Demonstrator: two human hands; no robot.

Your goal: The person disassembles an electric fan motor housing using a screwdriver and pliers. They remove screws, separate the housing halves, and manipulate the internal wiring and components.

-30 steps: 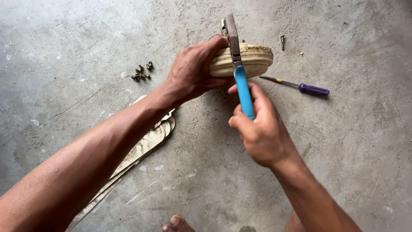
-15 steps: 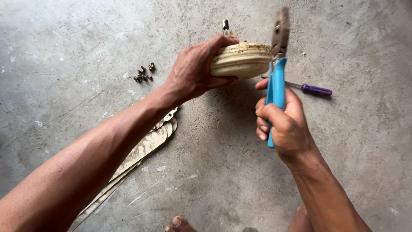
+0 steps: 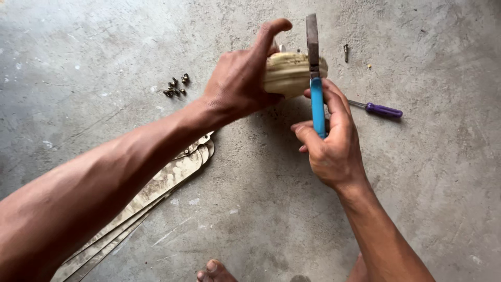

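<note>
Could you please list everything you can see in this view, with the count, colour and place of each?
round housing: one, cream, held up above the floor at top centre
pliers: one, blue handles with dark metal head, upright against the housing
screwdriver: one, purple handle, lying on the floor right of the pliers
small fasteners: a small cluster, brassy dark, on the floor upper left
single screw: one, dark, on the floor upper right
flat blades: a stack, pale tan, on the floor lower left
concrete floor: grey, throughout
foot: toes, bottom edge
left hand: grips the housing
right hand: grips the pliers
</note>
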